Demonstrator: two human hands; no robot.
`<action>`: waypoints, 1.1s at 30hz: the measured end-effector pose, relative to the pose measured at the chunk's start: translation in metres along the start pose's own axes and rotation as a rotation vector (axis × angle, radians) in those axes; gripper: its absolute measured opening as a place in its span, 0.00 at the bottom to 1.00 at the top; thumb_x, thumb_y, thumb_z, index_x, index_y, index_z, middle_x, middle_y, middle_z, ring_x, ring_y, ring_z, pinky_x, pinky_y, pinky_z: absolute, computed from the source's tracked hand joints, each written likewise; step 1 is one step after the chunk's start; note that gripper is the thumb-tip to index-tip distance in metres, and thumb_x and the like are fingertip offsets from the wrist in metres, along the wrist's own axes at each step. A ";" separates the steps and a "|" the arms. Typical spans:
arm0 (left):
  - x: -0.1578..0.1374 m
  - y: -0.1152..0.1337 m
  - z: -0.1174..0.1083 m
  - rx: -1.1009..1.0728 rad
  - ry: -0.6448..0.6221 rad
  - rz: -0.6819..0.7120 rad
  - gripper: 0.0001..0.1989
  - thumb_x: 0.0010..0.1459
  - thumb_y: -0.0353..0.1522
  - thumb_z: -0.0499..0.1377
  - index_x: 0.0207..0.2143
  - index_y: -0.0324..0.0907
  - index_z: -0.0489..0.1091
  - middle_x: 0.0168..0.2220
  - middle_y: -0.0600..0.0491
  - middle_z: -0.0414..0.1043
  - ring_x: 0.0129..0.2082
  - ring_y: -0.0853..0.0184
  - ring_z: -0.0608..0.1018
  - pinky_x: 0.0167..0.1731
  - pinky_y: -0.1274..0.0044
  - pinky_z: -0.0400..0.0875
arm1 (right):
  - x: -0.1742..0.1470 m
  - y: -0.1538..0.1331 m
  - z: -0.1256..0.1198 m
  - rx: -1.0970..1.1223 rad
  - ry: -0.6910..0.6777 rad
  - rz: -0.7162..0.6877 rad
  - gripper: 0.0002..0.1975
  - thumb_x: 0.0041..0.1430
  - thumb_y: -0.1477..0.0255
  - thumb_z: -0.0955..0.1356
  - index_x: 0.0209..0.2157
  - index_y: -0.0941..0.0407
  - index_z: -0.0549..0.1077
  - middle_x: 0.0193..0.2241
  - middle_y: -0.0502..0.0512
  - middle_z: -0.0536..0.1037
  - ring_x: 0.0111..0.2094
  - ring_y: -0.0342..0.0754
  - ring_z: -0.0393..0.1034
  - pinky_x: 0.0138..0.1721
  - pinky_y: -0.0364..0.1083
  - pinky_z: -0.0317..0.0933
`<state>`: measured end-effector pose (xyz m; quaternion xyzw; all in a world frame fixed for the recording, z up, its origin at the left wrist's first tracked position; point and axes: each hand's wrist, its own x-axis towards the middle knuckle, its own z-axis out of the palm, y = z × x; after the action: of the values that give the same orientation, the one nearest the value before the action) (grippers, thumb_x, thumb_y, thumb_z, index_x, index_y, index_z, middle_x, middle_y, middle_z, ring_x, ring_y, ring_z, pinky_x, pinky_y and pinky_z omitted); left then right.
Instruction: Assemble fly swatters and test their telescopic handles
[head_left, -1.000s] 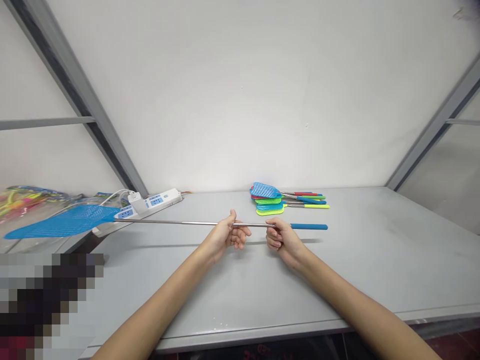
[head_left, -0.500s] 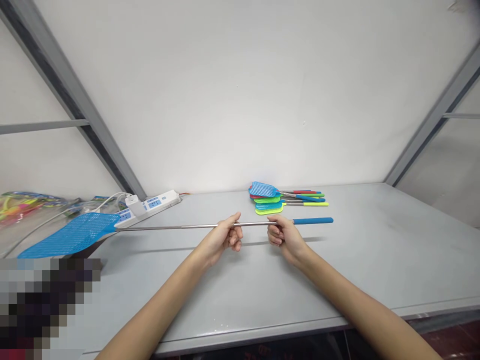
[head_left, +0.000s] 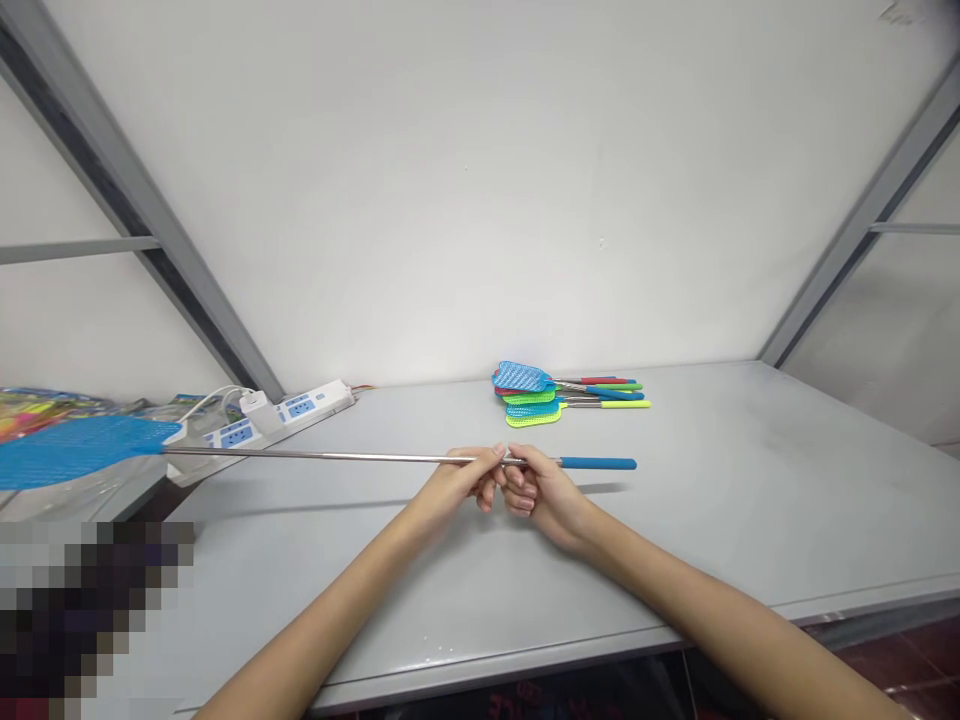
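Note:
A blue fly swatter (head_left: pixel 82 452) with a long metal telescopic rod and a blue grip is held level above the table, its head to the left and partly cut off by the frame. My left hand (head_left: pixel 466 478) is closed around the rod, thumb along the top. Right beside it, my right hand (head_left: pixel 536 488) grips the rod just left of the blue handle. Both hands are close together, nearly touching. Farther back lies a pile of shorter fly swatters (head_left: pixel 529 395) in blue, green, red and yellow, their handles pointing right.
A white power strip (head_left: pixel 315 402) with a plugged-in charger and cable sits at the table's back left. Colourful plastic-wrapped items (head_left: pixel 45 405) lie at the far left. The grey table (head_left: pixel 750 500) meets a white wall, with metal posts at both sides.
Both hands have come together on the rod, the right moving left relative to the left. The swatter has shifted left, its head now running out of the frame.

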<state>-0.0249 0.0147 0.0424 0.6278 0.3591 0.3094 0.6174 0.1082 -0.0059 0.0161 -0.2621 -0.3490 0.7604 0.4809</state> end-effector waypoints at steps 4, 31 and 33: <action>0.002 -0.006 0.003 0.041 0.011 0.030 0.18 0.50 0.41 0.50 0.18 0.37 0.67 0.13 0.57 0.58 0.13 0.76 0.62 0.17 0.81 0.56 | -0.001 0.006 0.003 -0.047 -0.057 0.021 0.19 0.50 0.61 0.59 0.14 0.58 0.56 0.10 0.45 0.53 0.13 0.36 0.46 0.17 0.40 0.37; 0.005 -0.015 0.001 0.036 0.004 -0.050 0.22 0.52 0.38 0.45 0.11 0.38 0.62 0.08 0.55 0.58 0.11 0.72 0.64 0.18 0.79 0.59 | 0.005 0.009 -0.004 0.204 -0.083 0.201 0.19 0.49 0.65 0.61 0.12 0.57 0.50 0.07 0.42 0.47 0.11 0.36 0.39 0.15 0.39 0.37; 0.005 -0.016 0.001 0.033 -0.002 -0.063 0.22 0.51 0.40 0.45 0.11 0.38 0.62 0.09 0.55 0.59 0.11 0.72 0.64 0.19 0.78 0.60 | 0.005 0.009 -0.005 0.220 -0.079 0.204 0.18 0.48 0.67 0.61 0.12 0.57 0.50 0.07 0.42 0.47 0.11 0.36 0.39 0.15 0.39 0.37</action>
<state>-0.0222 0.0180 0.0256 0.6268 0.3829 0.2832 0.6168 0.1043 -0.0026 0.0056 -0.2119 -0.2540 0.8485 0.4130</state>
